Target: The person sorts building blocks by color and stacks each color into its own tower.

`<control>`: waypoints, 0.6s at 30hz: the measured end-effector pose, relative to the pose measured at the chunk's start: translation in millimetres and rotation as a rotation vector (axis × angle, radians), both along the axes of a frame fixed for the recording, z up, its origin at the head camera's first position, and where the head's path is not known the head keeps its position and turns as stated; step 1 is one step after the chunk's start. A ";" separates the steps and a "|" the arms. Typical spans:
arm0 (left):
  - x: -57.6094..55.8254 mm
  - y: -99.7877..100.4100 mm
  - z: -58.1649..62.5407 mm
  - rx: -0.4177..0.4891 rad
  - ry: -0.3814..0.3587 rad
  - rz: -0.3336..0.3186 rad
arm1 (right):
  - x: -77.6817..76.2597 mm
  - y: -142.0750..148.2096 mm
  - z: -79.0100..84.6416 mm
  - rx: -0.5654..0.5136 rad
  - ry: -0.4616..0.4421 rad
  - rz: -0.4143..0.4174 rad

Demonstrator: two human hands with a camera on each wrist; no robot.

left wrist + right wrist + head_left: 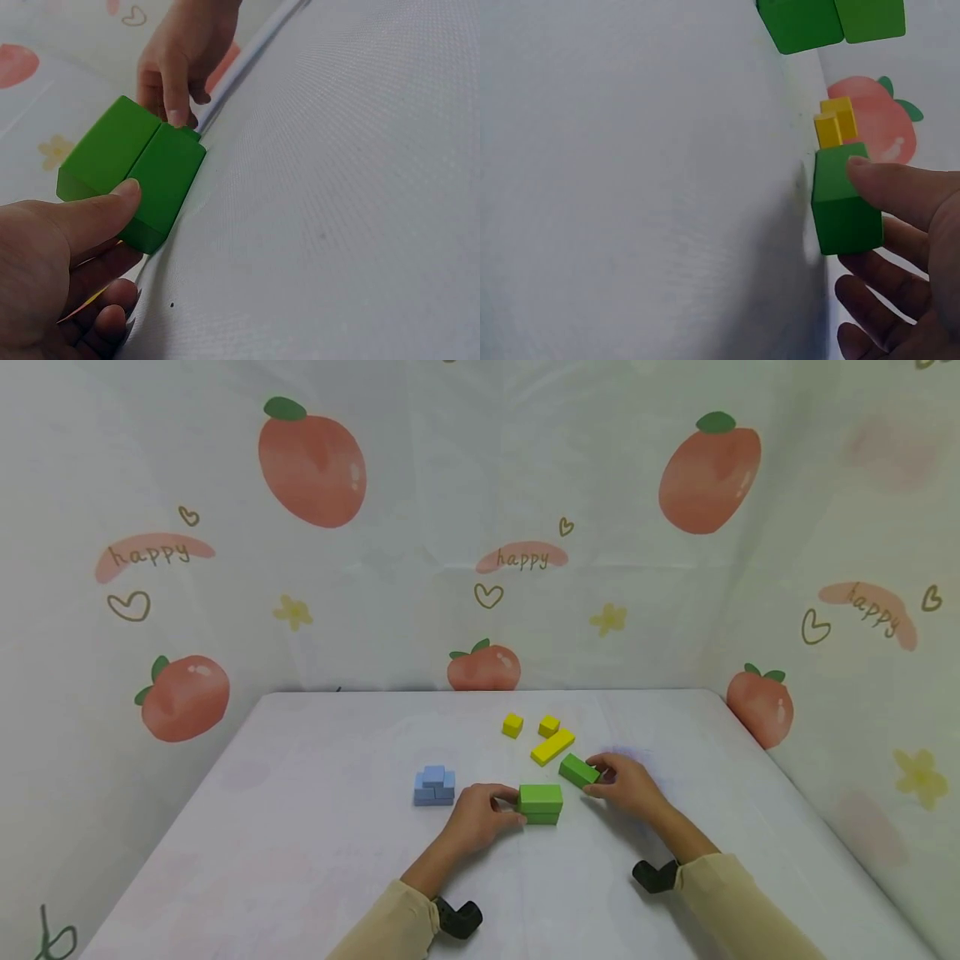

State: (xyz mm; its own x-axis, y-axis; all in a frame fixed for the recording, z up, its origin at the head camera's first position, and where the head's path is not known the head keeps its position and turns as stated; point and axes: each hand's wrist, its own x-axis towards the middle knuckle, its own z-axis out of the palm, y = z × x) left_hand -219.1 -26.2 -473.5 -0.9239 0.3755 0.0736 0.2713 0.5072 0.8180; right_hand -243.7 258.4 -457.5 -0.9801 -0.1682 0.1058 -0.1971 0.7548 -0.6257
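Note:
Two green blocks (pixel 540 799) lie one on top of the other near the middle of the table. My left hand (pixel 480 818) pinches their left end, and in the left wrist view its thumb (pixel 112 214) presses near the seam between them. To the right and a little farther back, my right hand (pixel 626 787) pinches another green block (pixel 578 771) between thumb and fingers. That block is apart from the stack and sits at a slant. The right wrist view shows the thumb (pixel 892 187) on one face of this block (pixel 847 217).
A small stepped stack of light blue blocks (pixel 434 787) stands left of my left hand. Behind the green blocks are a long yellow block (pixel 552 747) and two small yellow cubes (pixel 513 725). A patterned cloth (pixel 420 610) hangs behind the white table (pixel 315 827).

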 end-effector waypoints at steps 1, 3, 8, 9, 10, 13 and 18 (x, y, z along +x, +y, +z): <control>0.1 -0.1 0.2 0.001 -0.003 0.000 | 0.5 0.1 -0.9 -0.002 0.000 -0.004; 0.1 0.0 0.3 -0.002 -0.005 0.001 | 1.2 0.5 -2.5 -0.002 0.001 -0.015; -0.3 0.0 -0.8 -0.002 -0.006 0.006 | 2.7 -0.2 -4.5 -0.018 0.008 -0.052; -0.4 0.2 -1.2 -0.002 -0.007 0.006 | 3.0 -0.1 -4.7 -0.023 0.009 -0.055; -0.5 0.3 -1.5 0.000 -0.008 0.006 | 3.7 -0.3 -4.5 -0.026 0.008 -0.060; -0.4 0.5 -2.1 0.004 -0.012 0.006 | 4.9 -0.6 -4.3 -0.039 -0.002 -0.079; 0.2 0.0 -1.1 0.006 -0.019 0.011 | 5.4 -0.8 -2.7 -0.068 -0.009 -0.090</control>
State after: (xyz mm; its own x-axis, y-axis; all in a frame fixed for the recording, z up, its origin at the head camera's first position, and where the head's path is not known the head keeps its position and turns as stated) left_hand -218.8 -26.1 -474.7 -0.9293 0.3649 0.0580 0.2498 0.5048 0.8263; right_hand -238.2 257.6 -460.2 -0.9918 -0.0725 0.1056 -0.1251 0.7248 -0.6776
